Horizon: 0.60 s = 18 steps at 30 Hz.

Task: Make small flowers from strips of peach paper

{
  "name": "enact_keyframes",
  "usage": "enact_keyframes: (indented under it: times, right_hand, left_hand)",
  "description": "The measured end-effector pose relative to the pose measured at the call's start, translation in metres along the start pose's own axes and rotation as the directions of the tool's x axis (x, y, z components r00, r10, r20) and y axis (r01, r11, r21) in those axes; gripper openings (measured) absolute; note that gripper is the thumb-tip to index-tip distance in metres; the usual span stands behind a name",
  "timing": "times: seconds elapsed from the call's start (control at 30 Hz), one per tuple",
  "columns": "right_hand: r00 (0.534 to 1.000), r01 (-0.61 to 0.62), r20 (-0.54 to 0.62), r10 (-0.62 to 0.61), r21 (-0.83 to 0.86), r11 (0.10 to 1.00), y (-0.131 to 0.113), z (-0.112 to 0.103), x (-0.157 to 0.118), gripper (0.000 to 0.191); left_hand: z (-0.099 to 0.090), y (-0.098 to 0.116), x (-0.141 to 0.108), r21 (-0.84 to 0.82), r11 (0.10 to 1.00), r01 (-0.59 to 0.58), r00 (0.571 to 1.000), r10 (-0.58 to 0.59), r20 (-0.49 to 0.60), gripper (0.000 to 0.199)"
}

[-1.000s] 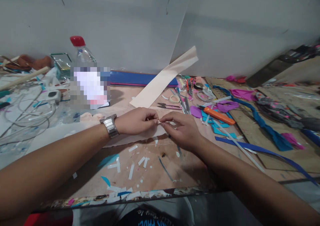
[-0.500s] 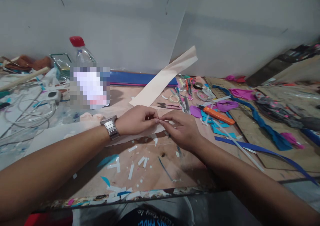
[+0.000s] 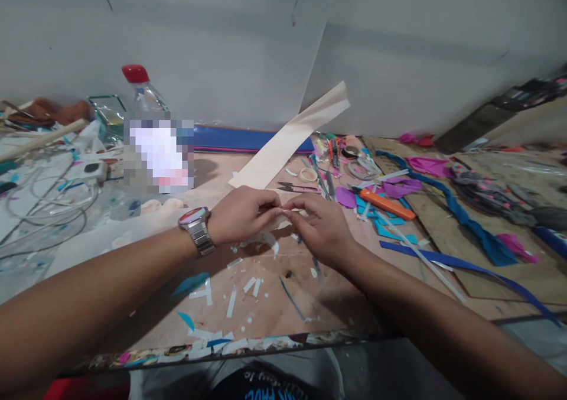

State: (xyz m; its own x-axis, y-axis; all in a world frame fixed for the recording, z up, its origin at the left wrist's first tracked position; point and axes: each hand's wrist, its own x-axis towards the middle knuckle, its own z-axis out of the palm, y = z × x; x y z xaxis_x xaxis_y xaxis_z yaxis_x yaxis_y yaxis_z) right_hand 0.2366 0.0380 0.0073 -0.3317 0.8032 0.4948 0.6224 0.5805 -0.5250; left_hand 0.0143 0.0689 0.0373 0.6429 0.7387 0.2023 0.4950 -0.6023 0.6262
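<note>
My left hand (image 3: 245,214), with a metal-band watch (image 3: 197,228) on its wrist, is pinched closed over the middle of the worktable. Facing it, my right hand (image 3: 322,228) is closed in a pinch too. The fingertips of both meet at one small pale piece, too small and covered to name. Just beyond the hands lie small thread snips (image 3: 297,188) and a long cream strip (image 3: 287,143) leaning up against the wall. White paper scraps (image 3: 252,286) are scattered on the tabletop below the hands.
To the left stand a red-capped bottle (image 3: 135,74) with a blurred patch before it, and a charger with cables (image 3: 92,172). An orange cutter (image 3: 386,204), a tape roll (image 3: 309,175) and a blue strip (image 3: 465,260) lie right. A long blue flat piece (image 3: 239,139) runs along the wall.
My hands stay pinched together at nearly the same spot. The left wrist has turned slightly, and the watch face now shows a lit, reddish surface. Less of the pale material below the left hand shows.
</note>
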Motion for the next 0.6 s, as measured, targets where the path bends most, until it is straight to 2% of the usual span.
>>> enact_keyframes:
  times: [0.13, 0.33, 0.6]
  right_hand:
    - [1.0, -0.01, 0.022, 0.01, 0.003, 1.0, -0.0005, -0.0008, 0.0003, 0.006]
    - [0.998, -0.011, 0.06, 0.011, -0.004, 1.0, -0.0007, -0.0028, 0.0008, 0.004]
    - [0.995, -0.059, 0.086, 0.055, 0.053, 0.997, -0.0023, -0.0032, 0.0007, 0.006]
  left_hand:
    - [0.0016, -0.0013, 0.0, 0.065, 0.998, -0.022, 1.0, 0.022, 0.002, 0.028]
    - [0.0062, -0.006, -0.0007, 0.279, 0.956, -0.087, 0.996, 0.086, 0.017, 0.03]
    - [0.0073, -0.0066, 0.0004, 0.338, 0.933, -0.123, 0.992, 0.115, 0.042, 0.029]
